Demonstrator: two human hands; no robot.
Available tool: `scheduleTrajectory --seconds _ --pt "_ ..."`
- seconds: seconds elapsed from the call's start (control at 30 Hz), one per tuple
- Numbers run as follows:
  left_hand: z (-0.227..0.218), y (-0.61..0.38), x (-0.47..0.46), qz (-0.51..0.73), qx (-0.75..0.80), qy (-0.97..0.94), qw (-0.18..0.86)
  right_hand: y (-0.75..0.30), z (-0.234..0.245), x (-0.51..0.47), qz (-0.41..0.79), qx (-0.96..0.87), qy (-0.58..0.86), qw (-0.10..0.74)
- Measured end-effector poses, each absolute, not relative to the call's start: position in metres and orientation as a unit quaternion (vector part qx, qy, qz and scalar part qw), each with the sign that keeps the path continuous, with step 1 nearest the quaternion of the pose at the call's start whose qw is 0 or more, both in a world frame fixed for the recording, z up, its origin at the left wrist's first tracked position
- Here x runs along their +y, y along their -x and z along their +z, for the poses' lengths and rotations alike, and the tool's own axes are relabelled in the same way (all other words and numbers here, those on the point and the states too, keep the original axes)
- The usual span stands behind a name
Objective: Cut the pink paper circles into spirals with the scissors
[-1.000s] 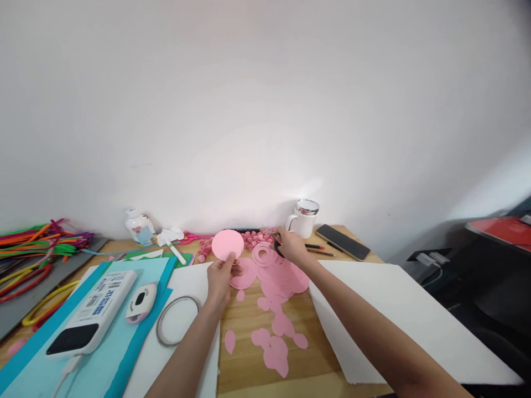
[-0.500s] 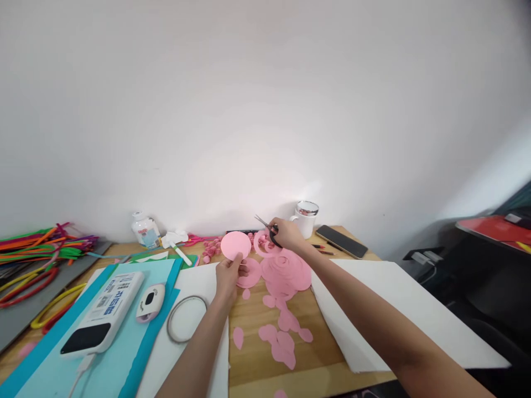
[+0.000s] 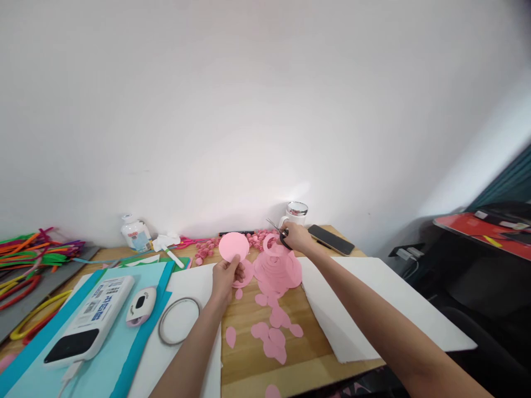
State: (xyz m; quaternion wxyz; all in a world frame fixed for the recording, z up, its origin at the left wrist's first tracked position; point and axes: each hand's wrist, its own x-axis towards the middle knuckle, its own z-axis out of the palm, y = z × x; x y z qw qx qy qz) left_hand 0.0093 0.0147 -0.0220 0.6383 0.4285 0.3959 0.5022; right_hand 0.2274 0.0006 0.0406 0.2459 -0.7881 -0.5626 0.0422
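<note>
My left hand pinches the lower edge of a flat pink paper circle, raised a little over the table. Black-handled scissors are gripped in my right hand, their blades pointing up and to the left. A pink paper ring hangs by that hand; whether the fingers hold it I cannot tell. Below it lies a heap of pink paper spirals. Loose pink paper petals are scattered on the wooden table nearer me.
Behind the hands are a white mug, a phone and small pink paper rolls. To the left lie a tape ring, a white power bank, a bottle and coloured pipe cleaners. White board lies right.
The view has turned slightly right, so the table items sit further left. My right hand and the scissors have drawn away from the pink circle, which stays in my left hand.
</note>
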Motion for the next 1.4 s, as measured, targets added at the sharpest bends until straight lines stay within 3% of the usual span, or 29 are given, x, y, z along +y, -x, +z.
scheduleTrajectory --seconds 0.27,0.4,0.5,0.7,0.77,0.93,1.4 --pt "-0.018 -0.011 0.012 0.497 0.388 -0.428 0.648 -0.227 0.019 -0.008 0.096 -0.537 0.749 0.376" --pt "-0.015 -0.012 0.007 0.468 0.39 -0.451 0.652 -0.197 0.007 -0.011 0.216 -0.56 0.656 0.457" --pt "-0.015 -0.014 0.003 0.424 0.396 -0.477 0.66 -0.177 -0.005 -0.015 0.382 -0.509 0.52 0.57" --pt "-0.01 -0.014 -0.002 0.439 0.425 -0.482 0.628 -0.159 -0.012 -0.024 0.406 -0.471 0.467 0.629" --pt "-0.009 -0.013 0.0 0.477 0.434 -0.463 0.608 -0.155 -0.013 -0.03 0.443 -0.475 0.435 0.624" --pt "-0.01 -0.009 0.006 0.517 0.441 -0.446 0.582 -0.147 -0.023 -0.045 0.562 -0.535 0.369 0.511" --pt "0.005 -0.015 -0.003 0.498 0.465 -0.485 0.548 -0.145 -0.025 -0.048 0.588 -0.53 0.403 0.459"
